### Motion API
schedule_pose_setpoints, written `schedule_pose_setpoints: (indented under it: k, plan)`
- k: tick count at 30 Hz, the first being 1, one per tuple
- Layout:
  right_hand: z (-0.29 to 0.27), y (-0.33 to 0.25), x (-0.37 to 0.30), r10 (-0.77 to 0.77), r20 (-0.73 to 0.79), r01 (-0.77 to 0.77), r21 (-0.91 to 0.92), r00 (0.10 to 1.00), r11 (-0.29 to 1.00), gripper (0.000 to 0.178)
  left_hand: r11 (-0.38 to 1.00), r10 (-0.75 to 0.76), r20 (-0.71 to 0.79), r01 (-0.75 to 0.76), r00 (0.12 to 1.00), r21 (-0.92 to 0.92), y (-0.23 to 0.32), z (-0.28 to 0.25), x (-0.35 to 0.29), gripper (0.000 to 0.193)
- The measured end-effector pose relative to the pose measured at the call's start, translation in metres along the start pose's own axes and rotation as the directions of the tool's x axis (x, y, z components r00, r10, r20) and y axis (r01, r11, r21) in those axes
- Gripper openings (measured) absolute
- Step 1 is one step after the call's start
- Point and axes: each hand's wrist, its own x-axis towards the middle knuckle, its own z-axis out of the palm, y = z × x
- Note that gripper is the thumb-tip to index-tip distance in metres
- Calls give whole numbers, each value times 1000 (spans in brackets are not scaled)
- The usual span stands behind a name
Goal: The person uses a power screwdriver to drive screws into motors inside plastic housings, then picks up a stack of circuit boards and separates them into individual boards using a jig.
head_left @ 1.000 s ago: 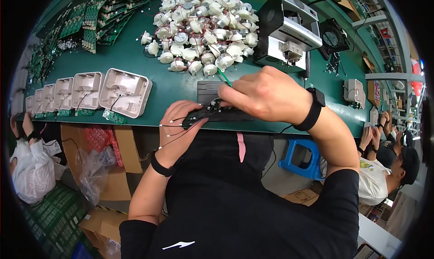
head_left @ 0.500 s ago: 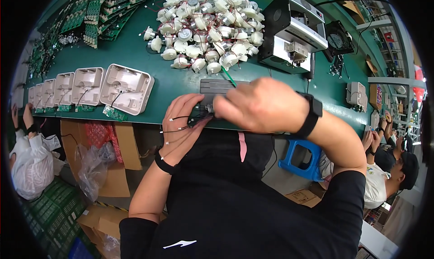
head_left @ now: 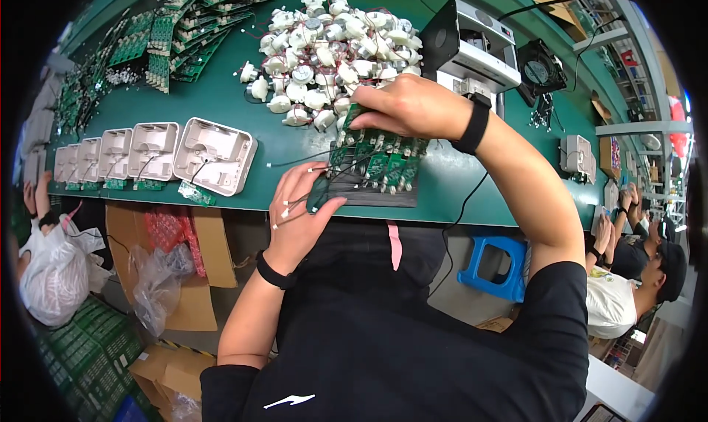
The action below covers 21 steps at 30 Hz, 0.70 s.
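My right hand (head_left: pixel 402 106) is closed on the far left corner of a green circuit board panel (head_left: pixel 380 164). The panel has several sections with white connectors and lies over a dark grey slotted plate (head_left: pixel 369 196) at the bench's front edge. Beside the panel's left edge is my left hand (head_left: pixel 301 204), its thumb and fingers curved around thin black wires (head_left: pixel 324 173). Some wires spread between and over its fingers, and white plugs show at their ends. Where the wires meet the panel is partly hidden by the hand.
Small white motors (head_left: pixel 324 53) with red wires are heaped behind the panel. A row of pale plastic housings (head_left: pixel 215 157) with boards stands left. Stacked circuit boards (head_left: pixel 173 35) lie far left; a metal-fronted device (head_left: pixel 476 46) and black fan (head_left: pixel 544 64) stand right. Co-workers sit at both sides.
My right hand has moved away from my left hand, toward the motors, and now grips the circuit board panel. The panel now covers much of the grey plate. My left hand still has the wires.
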Motion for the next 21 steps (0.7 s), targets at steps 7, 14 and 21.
schedule_pose_setpoints:
  k: [7, 14, 21]
  plan:
    - [-62, -6, -1, 253, -38, -241, 199, 967, 950, 23, 740, -401, -27, 306, 916, -599, -3, -31, 15, 45]
    - [-78, -25, 17, 86, -102, -47, 332, 991, 942, 25, 199, 146, 575, 545, 805, -814, 30, -39, 94, 44]
    - [-61, -2, 2, 142, -112, -128, 120, 984, 984, 27, 394, -187, 717, 719, 672, -572, 25, 6, 107, 44]
